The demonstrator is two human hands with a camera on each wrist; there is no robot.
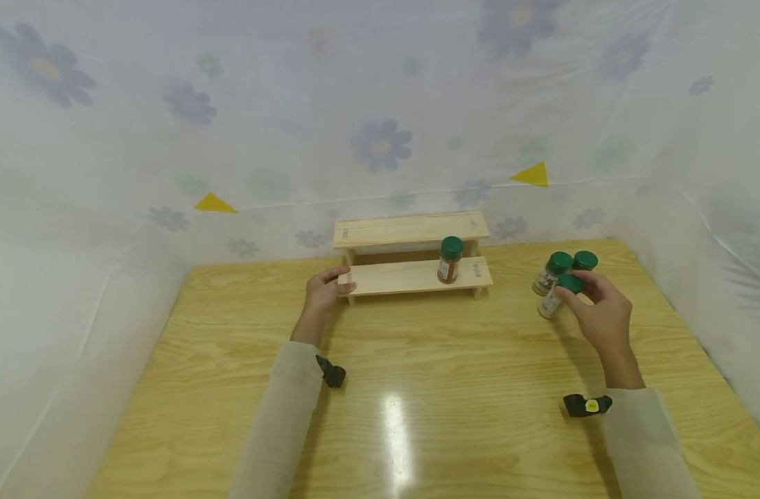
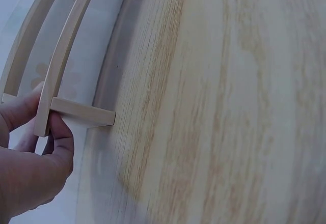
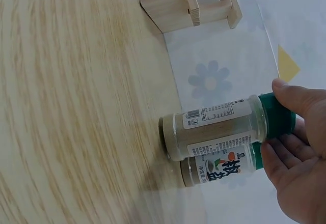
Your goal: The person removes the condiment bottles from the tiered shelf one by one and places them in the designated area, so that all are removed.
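Observation:
A two-step wooden rack (image 1: 411, 277) stands near the back wall. My left hand (image 1: 322, 291) pinches the left end of its lower board, and in the left wrist view the thumb and fingers lie on either side of that board (image 2: 71, 46). A spice jar (image 1: 449, 267) with a green cap and reddish contents stands toward the right of the lower step. At the right, my right hand (image 1: 601, 312) grips the green cap of another spice jar (image 3: 216, 124), which holds pale brown powder. Right beside it are two more green-capped jars (image 1: 546, 277), one of them largely hidden (image 1: 585, 260).
The yellow wood-grain table (image 1: 442, 374) reaches back to a flower-patterned sheet (image 1: 380, 83) that also hangs at both sides. Two yellow triangles (image 1: 529, 175) mark the back sheet. Each sleeve carries a small black camera (image 1: 332, 374) at the wrist.

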